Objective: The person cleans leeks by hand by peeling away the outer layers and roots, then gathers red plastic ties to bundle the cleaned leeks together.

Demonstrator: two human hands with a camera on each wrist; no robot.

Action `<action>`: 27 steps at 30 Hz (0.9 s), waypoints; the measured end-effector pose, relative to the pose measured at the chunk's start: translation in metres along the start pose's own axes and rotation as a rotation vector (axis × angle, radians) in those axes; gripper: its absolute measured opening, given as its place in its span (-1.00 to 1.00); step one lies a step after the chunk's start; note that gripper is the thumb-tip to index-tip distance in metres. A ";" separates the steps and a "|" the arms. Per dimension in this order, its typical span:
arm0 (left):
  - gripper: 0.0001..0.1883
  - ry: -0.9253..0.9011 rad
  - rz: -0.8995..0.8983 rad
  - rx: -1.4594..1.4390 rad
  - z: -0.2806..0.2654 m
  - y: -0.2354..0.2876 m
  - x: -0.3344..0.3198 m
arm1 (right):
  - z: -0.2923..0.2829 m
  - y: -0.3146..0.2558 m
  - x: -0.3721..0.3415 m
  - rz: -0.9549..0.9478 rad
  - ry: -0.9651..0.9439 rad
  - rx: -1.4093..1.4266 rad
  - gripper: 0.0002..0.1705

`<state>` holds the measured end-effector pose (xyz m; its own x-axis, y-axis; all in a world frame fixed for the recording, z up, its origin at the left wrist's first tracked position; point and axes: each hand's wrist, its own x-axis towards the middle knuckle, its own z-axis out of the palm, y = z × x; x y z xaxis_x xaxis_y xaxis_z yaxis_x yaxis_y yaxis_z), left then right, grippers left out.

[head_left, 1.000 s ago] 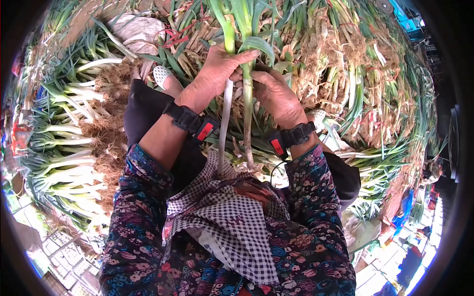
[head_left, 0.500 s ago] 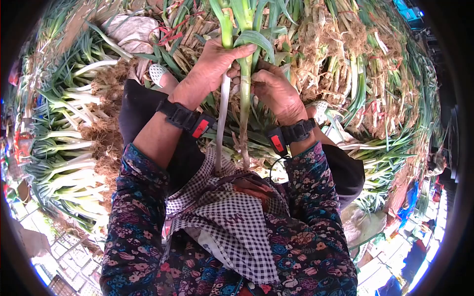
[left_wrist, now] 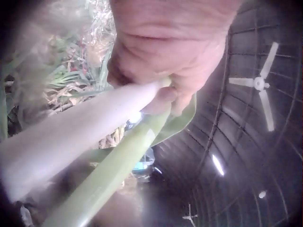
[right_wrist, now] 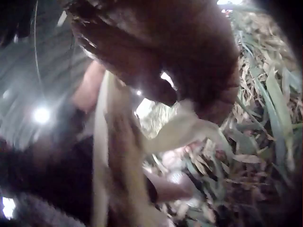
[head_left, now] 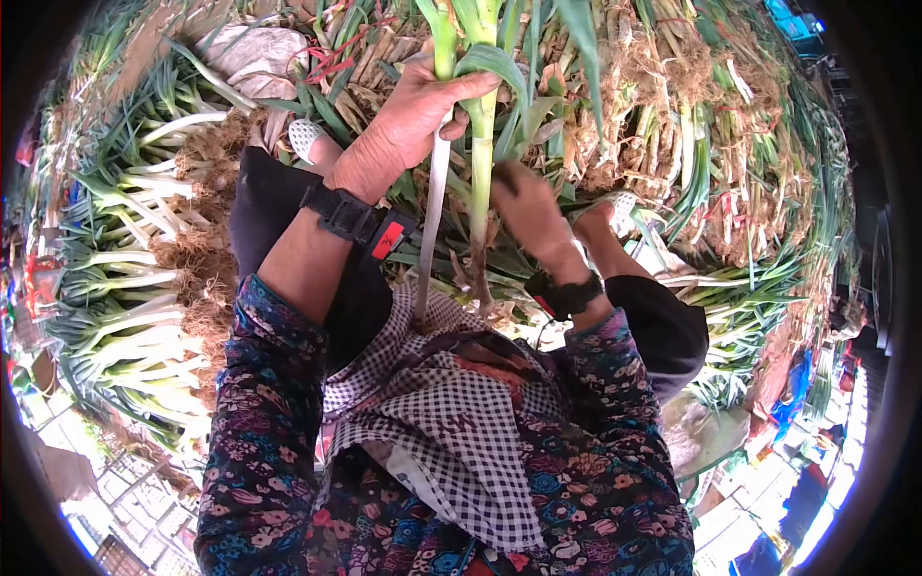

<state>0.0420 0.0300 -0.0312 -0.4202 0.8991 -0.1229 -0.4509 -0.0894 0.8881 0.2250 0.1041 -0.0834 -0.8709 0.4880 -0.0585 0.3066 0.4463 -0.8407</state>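
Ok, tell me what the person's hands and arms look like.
The left hand and right hand are bare. The left sleeve and right sleeve are dark with a multicoloured floral print, ending on the forearms. The left wrist strap and right wrist strap are black; the left carries a red label.

In front of the lap cloth (head_left: 461, 422), two leeks (head_left: 481, 192) stand side by side, lower ends near its front edge; the left hand (head_left: 408, 117) encircles both farther up, and a leaf strip (right_wrist: 180, 135) spans between them and the right hand (head_left: 534, 216). Left of the cloth lies a row of leeks (head_left: 144, 320), roots toward it. Ahead-left are a shoe (head_left: 304, 138) and, beyond, a sack (head_left: 256, 58); ahead-right, another shoe (head_left: 623, 213) and a leek heap (head_left: 663, 106).
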 end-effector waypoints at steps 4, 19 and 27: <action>-0.80 0.027 -0.009 -0.011 -0.001 0.005 0.000 | -0.019 -0.034 0.003 0.034 -0.002 0.608 -0.70; -0.72 0.061 -0.077 0.003 -0.006 0.008 -0.003 | -0.004 -0.048 0.002 -0.422 0.332 -0.187 -0.79; -0.76 -0.081 -0.034 -0.010 -0.005 0.008 -0.005 | -0.011 -0.049 0.007 -0.159 0.214 0.047 -0.71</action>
<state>0.0370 0.0228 -0.0260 -0.3395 0.9333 -0.1166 -0.4716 -0.0617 0.8797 0.2080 0.0940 -0.0364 -0.8040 0.5643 0.1876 0.1497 0.4974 -0.8545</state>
